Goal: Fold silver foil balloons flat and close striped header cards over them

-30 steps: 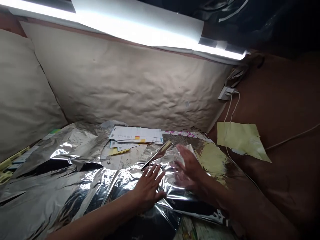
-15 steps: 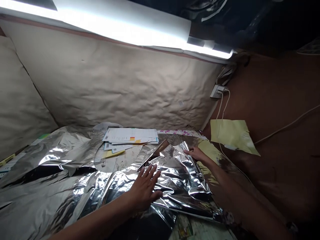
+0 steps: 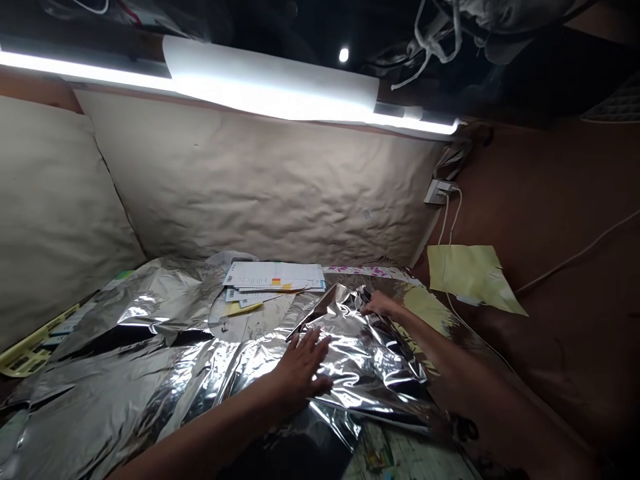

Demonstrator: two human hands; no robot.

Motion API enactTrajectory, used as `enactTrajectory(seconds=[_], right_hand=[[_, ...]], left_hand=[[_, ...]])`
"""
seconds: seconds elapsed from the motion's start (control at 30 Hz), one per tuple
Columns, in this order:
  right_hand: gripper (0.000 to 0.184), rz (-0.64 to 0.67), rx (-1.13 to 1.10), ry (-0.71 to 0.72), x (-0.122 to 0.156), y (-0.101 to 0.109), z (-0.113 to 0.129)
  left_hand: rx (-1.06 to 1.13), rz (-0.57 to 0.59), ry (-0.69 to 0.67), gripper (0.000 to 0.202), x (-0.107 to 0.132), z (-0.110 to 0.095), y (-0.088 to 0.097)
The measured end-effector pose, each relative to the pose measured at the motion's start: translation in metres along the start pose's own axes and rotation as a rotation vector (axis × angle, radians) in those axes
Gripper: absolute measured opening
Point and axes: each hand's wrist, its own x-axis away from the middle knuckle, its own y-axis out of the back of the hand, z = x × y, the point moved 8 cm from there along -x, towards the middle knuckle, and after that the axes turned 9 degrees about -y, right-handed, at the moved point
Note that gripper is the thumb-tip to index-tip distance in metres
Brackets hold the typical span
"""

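Silver foil [image 3: 355, 350], partly hidden beneath the spread fingers [image 3: 311, 339] of the left hand [image 3: 296, 371], extends to the right hand [image 3: 383, 305], whose fingers, tips obscured, pinch its far edge.

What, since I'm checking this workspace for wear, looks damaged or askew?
The yellow sheet at the right wall hangs tilted, its right edge notched. The yellow patch on the table, right of the right hand, looks worn: its edge is jagged against brown.
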Motion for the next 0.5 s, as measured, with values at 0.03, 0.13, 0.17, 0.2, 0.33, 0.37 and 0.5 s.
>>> enactTrajectory(seconds=[0.03,0.13,0.17,0.2,0.33,0.37,0.5], right_hand=[[0.021,-0.014,-0.031,0.047,0.005,0.003,0.010],[0.025,-0.074,-0.128,0.241,0.028,0.027,0.050],[0.028,-0.101,-0.157,0.312,0.039,0.039,0.066],[0.030,-0.125,-0.180,0.379,0.051,0.051,0.082],[0.033,-0.267,-0.205,0.651,0.116,0.091,0.135],[0.030,-0.335,-0.172,0.741,0.137,0.096,0.144],[0.019,-0.545,-0.009,1.103,0.207,0.065,0.140]], left_hand=[[0.015,-0.086,0.030,0.090,-0.004,0.008,0.012],[0.058,-0.495,0.115,0.112,-0.010,0.035,0.083],[0.080,-0.635,0.129,0.116,-0.010,0.042,0.113],[0.106,-0.761,0.135,0.124,-0.009,0.047,0.144],[0.222,-0.817,-0.150,0.091,-0.010,0.021,0.241],[0.190,-0.767,-0.203,0.066,-0.006,0.008,0.253],[-0.031,-0.679,-0.382,0.021,0.034,-0.044,0.245]])
